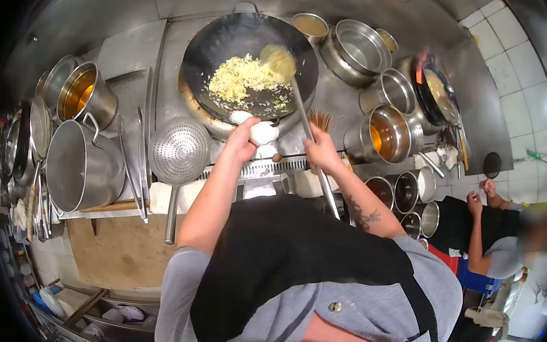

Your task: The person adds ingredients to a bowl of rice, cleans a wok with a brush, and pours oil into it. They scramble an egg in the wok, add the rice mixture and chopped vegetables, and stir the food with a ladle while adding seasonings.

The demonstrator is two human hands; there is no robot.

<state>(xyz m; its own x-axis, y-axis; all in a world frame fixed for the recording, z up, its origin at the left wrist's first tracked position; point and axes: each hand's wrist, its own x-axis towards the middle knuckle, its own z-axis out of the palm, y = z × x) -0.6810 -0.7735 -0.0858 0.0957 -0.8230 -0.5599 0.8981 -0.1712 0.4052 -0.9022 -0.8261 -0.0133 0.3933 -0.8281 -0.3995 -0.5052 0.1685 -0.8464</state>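
Note:
A large black wok [197, 55] sits on the stove in front of me. In it is fried rice [237, 77] with yellow egg-like bits and specks of green. My left hand [243, 142] is closed on a white cloth [263, 133] at the wok's near rim; whether it also grips a wok handle is hidden. Wrapped round a long metal handle is my right hand [323, 149]. That handle belongs to a ladle [278, 64], whose bowl, smeared by motion, is in the wok at the rice's right side.
A perforated strainer [179, 151] lies left of the wok, beside a deep pot [71, 167] and a pot of amber liquid [78, 92]. Several metal pots [391, 133] stand at right, with a bamboo brush [320, 121] nearer. Another person [490, 231] is at far right.

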